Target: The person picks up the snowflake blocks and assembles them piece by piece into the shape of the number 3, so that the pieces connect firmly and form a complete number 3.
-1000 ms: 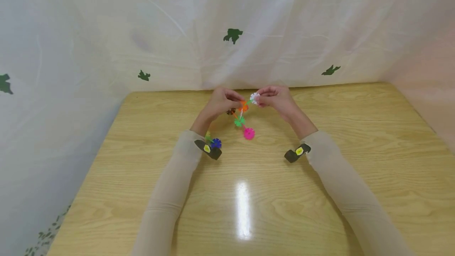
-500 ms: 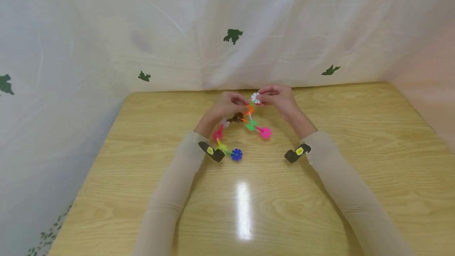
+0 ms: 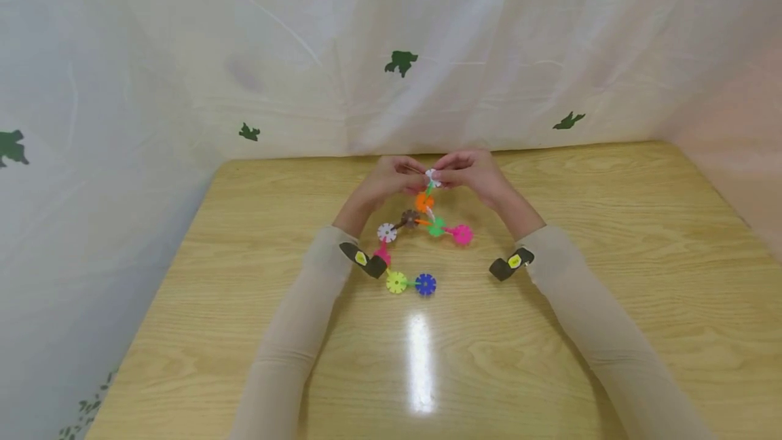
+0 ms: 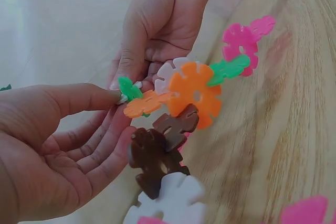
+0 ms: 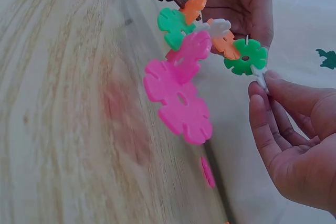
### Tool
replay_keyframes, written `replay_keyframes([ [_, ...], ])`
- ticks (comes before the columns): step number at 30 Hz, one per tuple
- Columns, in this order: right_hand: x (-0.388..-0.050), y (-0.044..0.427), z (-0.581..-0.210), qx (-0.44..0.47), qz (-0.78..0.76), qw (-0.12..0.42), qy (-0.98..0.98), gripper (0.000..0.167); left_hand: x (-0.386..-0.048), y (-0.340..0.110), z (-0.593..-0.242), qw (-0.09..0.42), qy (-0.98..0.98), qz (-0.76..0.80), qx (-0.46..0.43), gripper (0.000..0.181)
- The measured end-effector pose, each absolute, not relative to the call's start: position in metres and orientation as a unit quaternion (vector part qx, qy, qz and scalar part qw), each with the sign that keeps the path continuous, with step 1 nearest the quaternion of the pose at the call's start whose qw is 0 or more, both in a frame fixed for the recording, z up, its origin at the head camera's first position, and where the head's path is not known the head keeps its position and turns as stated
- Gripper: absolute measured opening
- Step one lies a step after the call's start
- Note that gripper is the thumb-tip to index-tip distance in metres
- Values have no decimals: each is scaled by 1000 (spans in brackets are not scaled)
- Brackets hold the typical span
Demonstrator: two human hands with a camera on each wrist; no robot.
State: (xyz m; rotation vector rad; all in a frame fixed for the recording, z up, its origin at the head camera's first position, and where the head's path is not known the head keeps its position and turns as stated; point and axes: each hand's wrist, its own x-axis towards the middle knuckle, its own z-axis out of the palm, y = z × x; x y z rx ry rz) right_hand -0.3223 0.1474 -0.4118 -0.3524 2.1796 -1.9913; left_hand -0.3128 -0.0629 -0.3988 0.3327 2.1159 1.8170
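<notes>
A branching chain of interlocking plastic flower discs hangs over the table below both hands. At its top, a white disc (image 3: 433,177) is pinched by my left hand (image 4: 47,145) and my right hand (image 5: 304,140), thumb tips close together. A green disc (image 5: 245,57) joins it to an orange disc (image 3: 424,202). Lower, a green disc (image 3: 436,226) leads right to a pink disc (image 3: 462,234) and left to a brown disc (image 3: 410,218). From there the chain runs through another white disc (image 3: 387,232) and a yellow disc (image 3: 396,282) to a blue disc (image 3: 425,284).
The wood-grain table (image 3: 275,223) extends to both sides of the hands. Behind it hangs a pale curtain (image 3: 476,53) with green leaf shapes, close to the table's back edge. Black wrist straps (image 3: 512,263) sit on both sleeves.
My left hand has shifted from the orange disc up to the top white disc, meeting my right hand. The chain has swung right and downward, with its blue end now out from under the left wrist.
</notes>
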Motion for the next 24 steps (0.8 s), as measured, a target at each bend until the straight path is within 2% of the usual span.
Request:
replay_keyframes([
  [14, -325, 157, -403, -153, -609, 135, 766, 24, -320, -70, -402, 169, 734, 649, 111, 29],
  [19, -329, 174, -393, -150, -581, 130, 789, 36, -325, -72, -402, 168, 733, 650, 111, 28],
  [24, -334, 196, -385, -130, -562, 119, 808, 35, -327, -74, -399, 176, 727, 654, 110, 25],
])
